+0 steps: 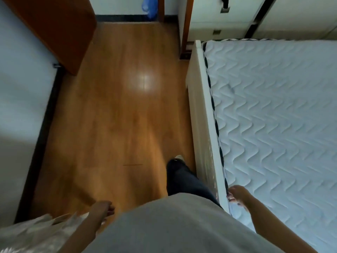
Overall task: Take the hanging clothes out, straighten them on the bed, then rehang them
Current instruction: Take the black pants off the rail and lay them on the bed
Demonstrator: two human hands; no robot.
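Head view: it looks down along the person's own body, with a pale garment (36,232) in the lower left corner and the bed (197,125) on the right side.
Garment position: it is low at the person's left, just beside and partly under the left forearm. Its near edge comes close to the left hand (104,209). It is well apart from the right hand (237,196) and it is not on the bed.
Garment look: white to light grey, thin, with a slight shine, crumpled into many small folds. It is blurred, so the kind of clothing cannot be told.
Left hand: it hangs above the wooden floor (118,115), and the fingers look rather straight. The picture is blurred here, and I cannot tell if the hand grips the garment or is only next to it.
Right hand: it is over the near edge of the mattress (273,115), where a dark piping runs. The fingers are loosely curled and nothing is seen in them. I cannot tell if it touches the mattress.
Both hands: well apart, one on each side of the grey shirt (173,225).
Mattress: white, quilted in a wave pattern, lying in a white frame.
Leg: a dark trouser leg (182,179) is forward, close beside the bed frame.
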